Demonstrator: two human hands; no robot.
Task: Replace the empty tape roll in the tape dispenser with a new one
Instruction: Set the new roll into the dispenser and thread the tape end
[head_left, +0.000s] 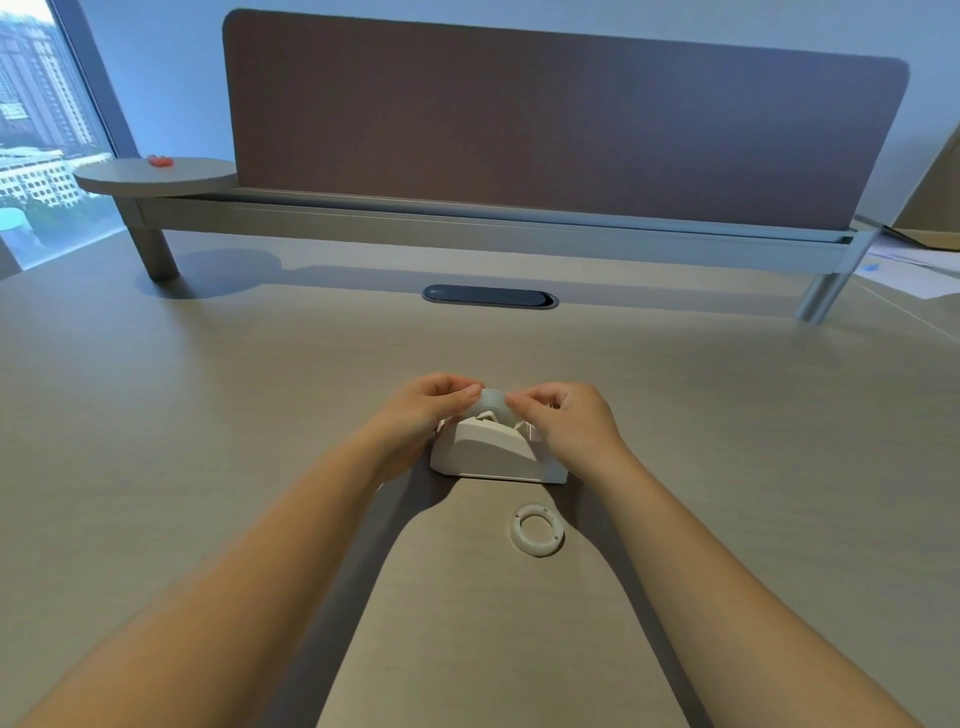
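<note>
A pale, see-through tape roll (491, 402) sits in the top of a white tape dispenser (493, 452) standing mid-tabletop. The left hand (423, 410) pinches the roll's left side with curled fingertips, and the right hand (563, 418) pinches its right side the same way, both grasping it. Just near of the dispenser lies an empty white ring core (537, 530), flat and apart from it. The tabletop (208, 415) is bare all around, with wide room left and right. Far off, a dark cable slot (490, 296) and a brown divider screen (545, 130) bound the work area.
</note>
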